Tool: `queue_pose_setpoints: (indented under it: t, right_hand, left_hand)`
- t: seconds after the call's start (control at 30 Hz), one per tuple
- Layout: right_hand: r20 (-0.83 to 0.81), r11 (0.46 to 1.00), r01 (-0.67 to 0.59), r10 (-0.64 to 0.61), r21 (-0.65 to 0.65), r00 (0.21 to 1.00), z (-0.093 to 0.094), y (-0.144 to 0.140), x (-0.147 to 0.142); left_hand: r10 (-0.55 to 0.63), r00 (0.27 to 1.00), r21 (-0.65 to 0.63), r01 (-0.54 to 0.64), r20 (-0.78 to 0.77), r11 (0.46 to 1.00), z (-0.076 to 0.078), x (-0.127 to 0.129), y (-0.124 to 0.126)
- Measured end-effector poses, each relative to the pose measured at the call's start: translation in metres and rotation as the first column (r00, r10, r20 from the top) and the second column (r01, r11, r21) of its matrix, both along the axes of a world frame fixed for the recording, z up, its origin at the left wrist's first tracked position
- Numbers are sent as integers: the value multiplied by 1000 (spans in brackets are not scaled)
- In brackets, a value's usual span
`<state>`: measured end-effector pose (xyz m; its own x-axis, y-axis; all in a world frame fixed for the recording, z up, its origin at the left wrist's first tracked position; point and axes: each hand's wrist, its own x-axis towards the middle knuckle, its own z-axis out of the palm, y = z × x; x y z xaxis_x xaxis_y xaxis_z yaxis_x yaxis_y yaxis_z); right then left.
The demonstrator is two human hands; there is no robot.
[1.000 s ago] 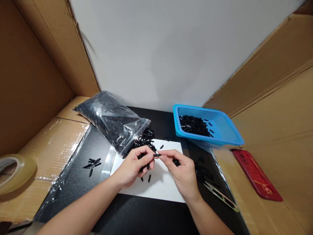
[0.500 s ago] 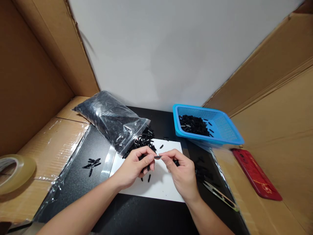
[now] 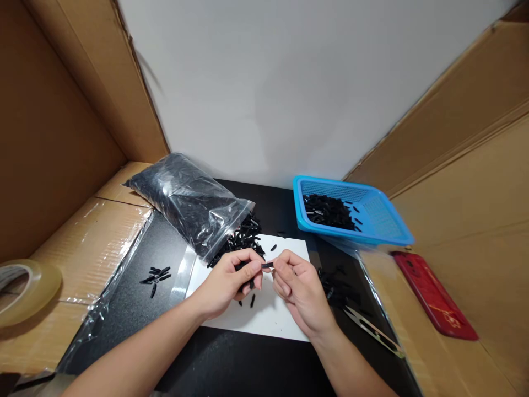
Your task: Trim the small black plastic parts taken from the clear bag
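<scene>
Both hands meet over the white sheet (image 3: 273, 317) at the middle of the bench (image 3: 231, 364); the left hand (image 3: 229, 281) and the right hand (image 3: 300, 292) each pinch one end of a small black piece (image 3: 267, 265) between thumb and forefinger, fingers narrow and closed on it; the left hand also seems to cup a few more pieces in its palm. More black pieces spill from the clear bag (image 3: 190, 204) at far left onto the sheet; a blue basket (image 3: 384, 220) at far right holds a heap of them; a small cluster (image 3: 156, 274) lies apart at left. Snips (image 3: 372, 330) rest near the right wrist. The step looks like checking or working one piece between the fingertips; next would likely call for releasing it from one hand and carrying it aside, keeping a firm pinch on so small a thing.
</scene>
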<state>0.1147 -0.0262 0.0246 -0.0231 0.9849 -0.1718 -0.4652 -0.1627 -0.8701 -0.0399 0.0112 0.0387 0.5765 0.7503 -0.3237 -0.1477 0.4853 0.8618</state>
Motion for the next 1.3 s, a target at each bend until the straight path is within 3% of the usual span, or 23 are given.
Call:
queue_pose_setpoints:
  t: [0.27, 0.37, 0.47, 0.53, 0.6, 0.7, 0.9, 1.13, 1.3]
  right_hand:
    - [-35, 999, -29, 27, -45, 999, -3, 3, 2]
    - [76, 999, 33, -32, -12, 997, -5, 2, 2]
    - [282, 990, 113, -134, 90, 950, -7, 1, 2]
    - [407, 979, 127, -182, 158, 895, -6, 0, 2]
    - [486, 973, 122, -203, 194, 850, -4, 0, 2]
    - [538, 972, 111, -209, 209, 817, 0, 0, 2]
    - [562, 971, 89, -201, 221, 802, 3, 1, 1]
    - [536, 973, 90, -194, 214, 822, 1, 2, 2]
    - [543, 972, 117, -211, 203, 813, 2, 1, -2]
  left_hand:
    - [-14, 999, -10, 14, -33, 1000, 0, 2, 1]
    - [-5, 998, 12, 6, -70, 1000, -1, 1, 1]
    - [51, 985, 164, -24, -164, 986, -1, 0, 1]
    - [118, 961, 345, -26, -249, 938, 0, 0, 0]
    - [182, 932, 514, 5, -313, 858, 2, 0, 0]
    - [221, 906, 638, 68, -362, 767, 2, 1, -1]
    - [215, 876, 688, 165, -431, 707, 2, 0, -2]
    - [180, 879, 664, 184, -441, 725, 5, -2, -3]
    - [224, 875, 699, 164, -428, 696, 0, 1, -3]
